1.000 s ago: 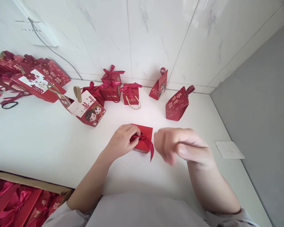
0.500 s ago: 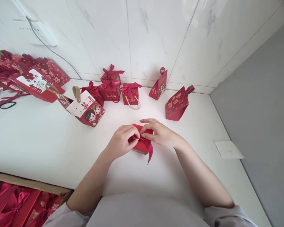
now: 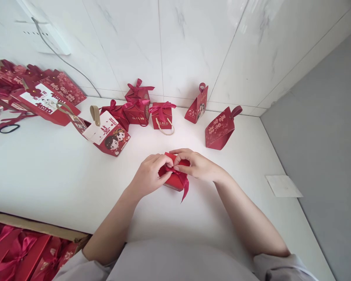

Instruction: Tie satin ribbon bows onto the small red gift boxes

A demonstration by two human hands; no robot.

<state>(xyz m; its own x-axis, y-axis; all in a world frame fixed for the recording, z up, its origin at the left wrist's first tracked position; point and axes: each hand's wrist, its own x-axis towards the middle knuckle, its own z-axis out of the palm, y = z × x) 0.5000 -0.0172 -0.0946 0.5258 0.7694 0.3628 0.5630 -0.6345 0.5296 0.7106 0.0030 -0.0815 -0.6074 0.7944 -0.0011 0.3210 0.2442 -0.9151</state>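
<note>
**Both hands pinch the ribbon on a small red box**

The small red box (image 3: 175,178) sits on the white table (image 3: 46,171), near the middle and close to the person. The left hand (image 3: 149,175) comes in from the near left, forearm angled up across the table, fingers curled and thumb and forefinger closed narrowly on the ribbon (image 3: 183,181) at the box's top. The right hand (image 3: 194,164) reaches from the near right, wrist bent inward, fingertips meeting the left's on the same ribbon; one tail hangs off the near edge. Farther off, finished ribboned boxes (image 3: 148,109) stand along the marble wall (image 3: 193,47).
</note>
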